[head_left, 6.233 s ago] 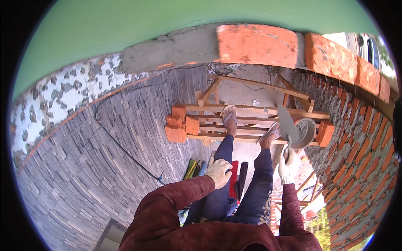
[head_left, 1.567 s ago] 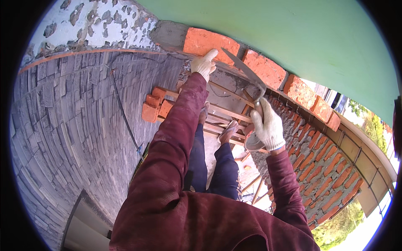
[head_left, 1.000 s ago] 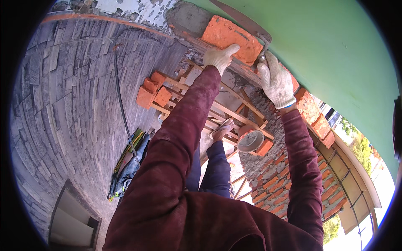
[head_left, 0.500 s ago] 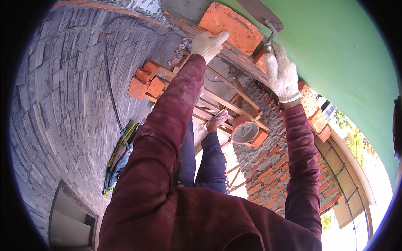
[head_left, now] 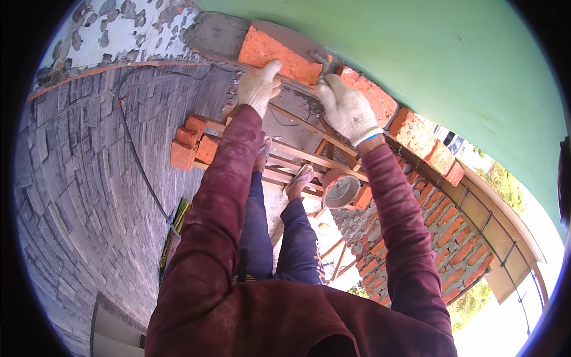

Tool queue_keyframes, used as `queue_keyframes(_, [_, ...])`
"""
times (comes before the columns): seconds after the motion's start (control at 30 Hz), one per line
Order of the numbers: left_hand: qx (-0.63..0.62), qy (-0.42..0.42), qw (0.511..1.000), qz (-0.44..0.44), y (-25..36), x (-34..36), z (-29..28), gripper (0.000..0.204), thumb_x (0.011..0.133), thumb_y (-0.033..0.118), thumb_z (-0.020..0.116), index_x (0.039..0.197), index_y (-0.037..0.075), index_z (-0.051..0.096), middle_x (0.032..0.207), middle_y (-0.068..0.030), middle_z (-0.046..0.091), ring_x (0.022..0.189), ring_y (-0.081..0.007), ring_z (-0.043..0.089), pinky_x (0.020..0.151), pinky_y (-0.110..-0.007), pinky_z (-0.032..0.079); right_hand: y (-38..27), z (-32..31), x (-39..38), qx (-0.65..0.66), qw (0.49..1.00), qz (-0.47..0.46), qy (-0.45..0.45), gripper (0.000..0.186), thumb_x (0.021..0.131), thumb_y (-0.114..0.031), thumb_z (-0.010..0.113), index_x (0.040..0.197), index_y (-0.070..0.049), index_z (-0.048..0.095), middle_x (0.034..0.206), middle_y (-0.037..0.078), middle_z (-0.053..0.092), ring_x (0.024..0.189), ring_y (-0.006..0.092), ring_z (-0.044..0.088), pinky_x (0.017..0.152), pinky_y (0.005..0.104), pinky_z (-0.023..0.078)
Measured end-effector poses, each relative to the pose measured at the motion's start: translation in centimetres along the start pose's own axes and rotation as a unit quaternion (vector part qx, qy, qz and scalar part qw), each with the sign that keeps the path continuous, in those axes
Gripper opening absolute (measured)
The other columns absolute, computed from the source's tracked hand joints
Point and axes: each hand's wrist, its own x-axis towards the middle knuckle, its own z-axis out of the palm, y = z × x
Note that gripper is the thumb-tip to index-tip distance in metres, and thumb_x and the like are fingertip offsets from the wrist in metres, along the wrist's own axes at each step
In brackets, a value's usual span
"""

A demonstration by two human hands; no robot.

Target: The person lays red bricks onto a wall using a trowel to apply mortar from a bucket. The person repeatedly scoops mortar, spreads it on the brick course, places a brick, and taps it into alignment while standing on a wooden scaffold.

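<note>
My left hand (head_left: 259, 86), in a white knitted glove, grips the front and lower edge of an orange brick (head_left: 270, 50) on the wall ledge, thumb against its face. My gloved right hand (head_left: 348, 107) holds a trowel by its handle just right of that brick; the grey blade (head_left: 297, 38) lies along the brick's upper back side, partly hidden by it. Grey mortar (head_left: 217, 33) coats the ledge left of the brick, and further bricks (head_left: 413, 128) run along it to the right.
Below are my sandalled feet on a timber-slat scaffold (head_left: 297, 149) with stacked bricks (head_left: 184, 152) and a mortar bucket (head_left: 342, 190). A grey stone-clad wall (head_left: 89, 178) with a dangling cable is at left, rough brickwork (head_left: 452, 244) at right, green wall (head_left: 446, 53) above.
My left hand moved from my knee up to the brick. The trowel rose from beside the bucket to behind that brick. In the last second my view shifted, and the blade sank lower behind it.
</note>
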Motion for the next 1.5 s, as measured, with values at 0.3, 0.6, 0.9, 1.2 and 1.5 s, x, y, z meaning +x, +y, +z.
queue_keyframes(0.3, [-0.137,0.026,0.99,0.02,-1.7,-1.0,2.2,0.053,0.086,0.026,0.093,0.115,-0.005,0.06,0.093,-0.0084,0.065,0.076,-0.0137,0.064,0.063,-0.028,0.052,1.5,-1.9,0.1,0.026,0.984,-0.144,0.098,0.033,0.108,-0.032,0.059,0.127,-0.006,0.063,0.091,0.022,0.074,0.084,0.0438,0.074,0.074,0.0521,0.058])
queue_keyframes(0.6, [-0.127,-0.021,0.991,0.045,-2.3,0.5,1.5,0.048,0.087,0.026,0.092,0.106,0.0,0.057,0.092,-0.0075,0.063,0.077,-0.0125,0.064,0.069,-0.028,0.056,2.3,0.2,-0.5,-0.026,0.999,-0.031,0.016,0.037,0.108,-0.037,0.056,0.13,-0.007,0.06,0.084,0.024,0.074,0.083,0.0446,0.074,0.071,0.055,0.057])
queue_keyframes(0.9, [-0.046,-0.035,0.996,0.064,-3.1,1.6,0.5,0.054,0.096,0.032,0.082,0.125,-0.007,0.059,0.107,-0.0144,0.064,0.095,-0.0218,0.07,0.091,-0.038,0.063,1.9,1.3,-2.0,-0.003,1.0,-0.022,0.019,0.037,0.109,-0.035,0.057,0.131,-0.006,0.059,0.09,0.025,0.074,0.083,0.0477,0.073,0.071,0.0543,0.057])
queue_keyframes(1.2, [-0.082,-0.034,0.995,0.046,-3.0,0.5,0.7,0.05,0.095,0.032,0.085,0.118,-0.004,0.06,0.107,-0.0125,0.065,0.093,-0.0202,0.068,0.09,-0.036,0.062,-2.6,0.3,-3.4,-0.037,0.995,-0.058,0.075,0.037,0.107,-0.036,0.06,0.129,-0.006,0.061,0.087,0.021,0.074,0.08,0.0412,0.075,0.069,0.0495,0.06])
queue_keyframes(1.5, [-0.129,-0.021,0.99,0.046,-2.8,-0.7,1.6,0.05,0.088,0.029,0.093,0.104,-0.001,0.057,0.097,-0.0086,0.065,0.08,-0.015,0.066,0.079,-0.03,0.059,-0.5,2.8,-1.3,-0.076,0.997,-0.014,0.009,0.036,0.106,-0.035,0.06,0.128,-0.007,0.059,0.085,0.021,0.074,0.079,0.0412,0.075,0.068,0.0516,0.059])
